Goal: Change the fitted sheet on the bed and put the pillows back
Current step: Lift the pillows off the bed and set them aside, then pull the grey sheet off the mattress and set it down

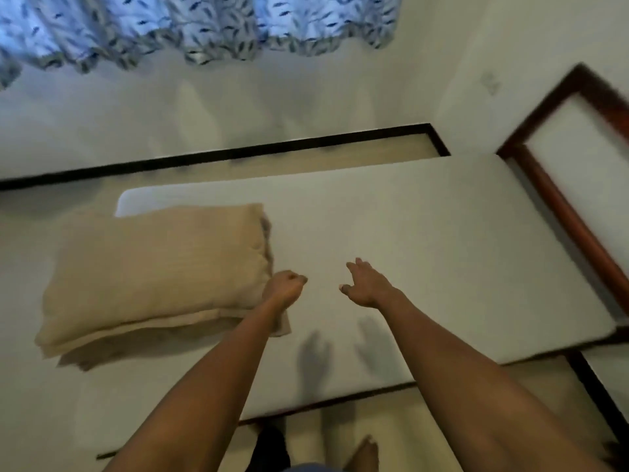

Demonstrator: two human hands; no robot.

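A tan pillow point(153, 270) lies on the left part of the white sheet point(425, 240). The left hand point(285, 290) is at its near right corner, fingers curled; blur hides whether they grip it. The right hand point(367, 287) hovers over the sheet beside it, fingers spread and relaxed, holding nothing

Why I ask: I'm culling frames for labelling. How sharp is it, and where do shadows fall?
Head view: motion-blurred, worst on the dark-brown wooden frame at right; the left hand and right hand cast soft shadows on the white mattress, nearer the camera.
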